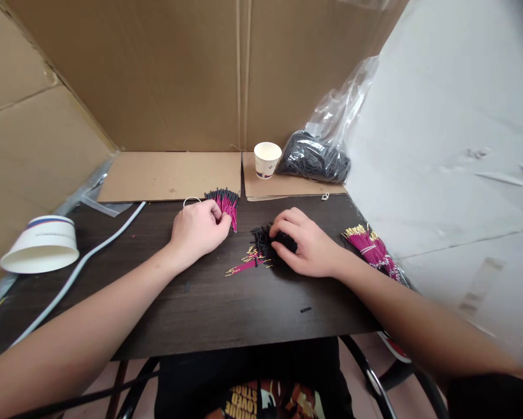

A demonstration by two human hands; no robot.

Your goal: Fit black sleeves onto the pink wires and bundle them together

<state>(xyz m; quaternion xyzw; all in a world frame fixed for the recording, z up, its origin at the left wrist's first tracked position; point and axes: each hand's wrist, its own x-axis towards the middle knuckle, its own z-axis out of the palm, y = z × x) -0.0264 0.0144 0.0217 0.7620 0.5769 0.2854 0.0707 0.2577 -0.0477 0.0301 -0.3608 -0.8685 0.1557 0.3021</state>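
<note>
Pink wires (224,203) bunched in the left hand (199,228), that is where the action sits: the grip is curled shut around the bundle, thumb tucked in, and the black-tipped ends fan out up and to the right of the knuckles, long axis running away from the person toward the cardboard wall (169,75). Over to the right hand (307,243) now, fingers pressed down flat and bunched on a heap of small black sleeves (264,240) on the dark worktop (209,308); whether any single sleeve is pinched cannot be told, the fingers cover it. Just left of that heap lie a few loose wires (246,265) with gold pins, long axis pointing left and slightly toward the person, nearer the right hand than the left. Beyond the right wrist, a second bundle of pink wires (372,247) rests at the worktop's edge, partly cut off by the forearm. Further out: a paper cup (267,159) upright, a plastic bag (320,152) of black parts, and a tipped paper bowl (41,243) far left.
</note>
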